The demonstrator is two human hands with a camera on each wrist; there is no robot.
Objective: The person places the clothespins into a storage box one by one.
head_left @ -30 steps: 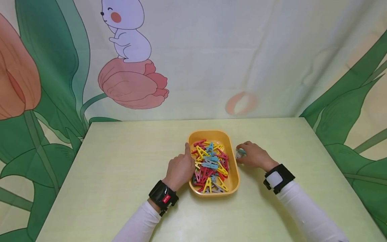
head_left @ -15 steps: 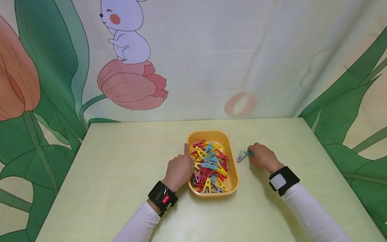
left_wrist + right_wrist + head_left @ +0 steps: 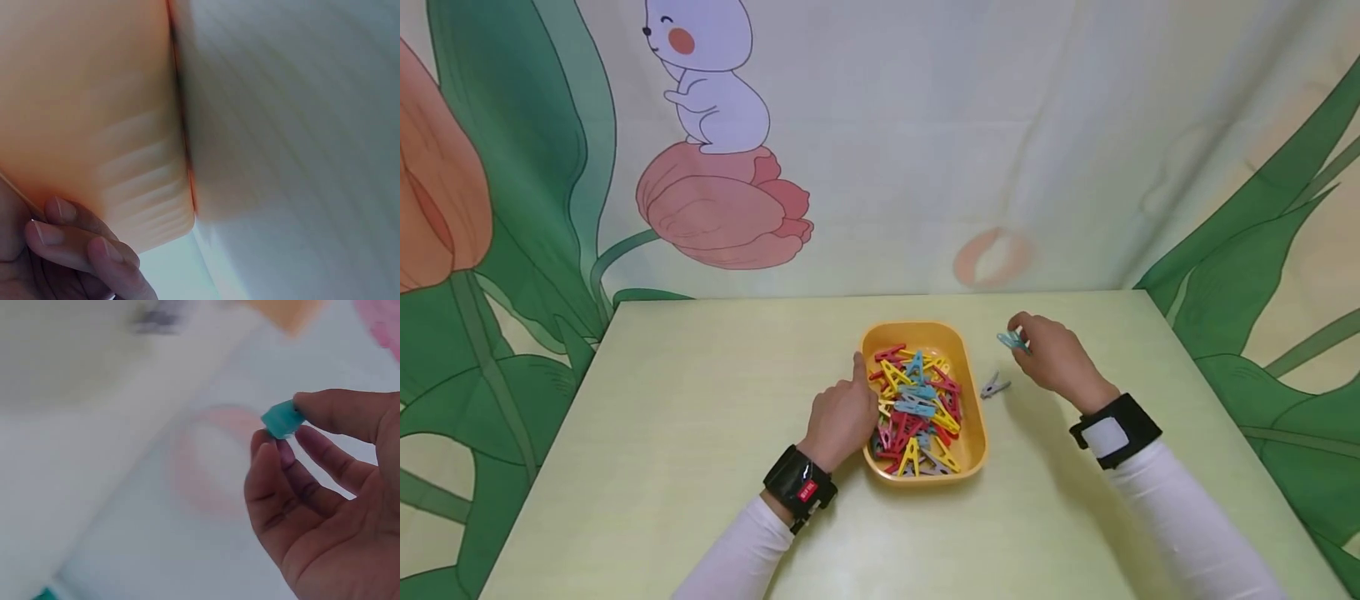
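Observation:
In the head view my left hand (image 3: 841, 417) is at the left rim of a yellow plastic tray (image 3: 973, 454), index finger stretched along the edge. The left wrist view shows its other fingers (image 3: 81, 244) curled against the tray's outer wall (image 3: 125, 112). My right hand (image 3: 1056, 358) is raised over the table, right of the tray, pinching a light-blue clothespin (image 3: 1012, 340) between thumb and fingers. One teal end of this clothespin (image 3: 282, 419) shows in the right wrist view. A grey clothespin (image 3: 995, 386) lies beside the tray's right wall.
Inside the tray is a heap of red, yellow, blue and grey clothespins (image 3: 917, 407). The pale table (image 3: 700, 417) ends at the back against a cloth (image 3: 887, 167) printed with flowers and a white animal.
My right hand has drawn the light-blue clothespin away from the grey one, then lifted it up and back. The grey clothespin stays by the tray. My left hand keeps its place.

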